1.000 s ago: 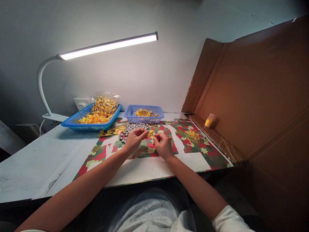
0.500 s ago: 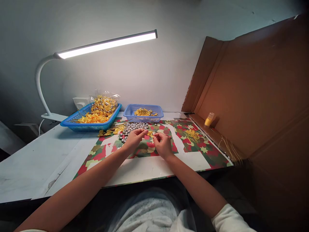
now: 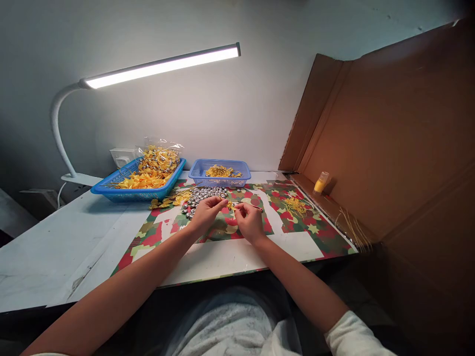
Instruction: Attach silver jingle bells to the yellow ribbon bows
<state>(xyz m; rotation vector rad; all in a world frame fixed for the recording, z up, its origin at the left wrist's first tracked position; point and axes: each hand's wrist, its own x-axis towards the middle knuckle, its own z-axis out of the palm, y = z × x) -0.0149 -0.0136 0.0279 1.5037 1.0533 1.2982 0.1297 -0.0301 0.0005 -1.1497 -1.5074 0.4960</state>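
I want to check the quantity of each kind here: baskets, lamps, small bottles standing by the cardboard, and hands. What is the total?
Baskets: 2 (larger blue basket, smaller blue basket)
Lamps: 1 (lamp)
Bottles: 1 (small bottle)
Hands: 2 (left hand, right hand)
Total: 6
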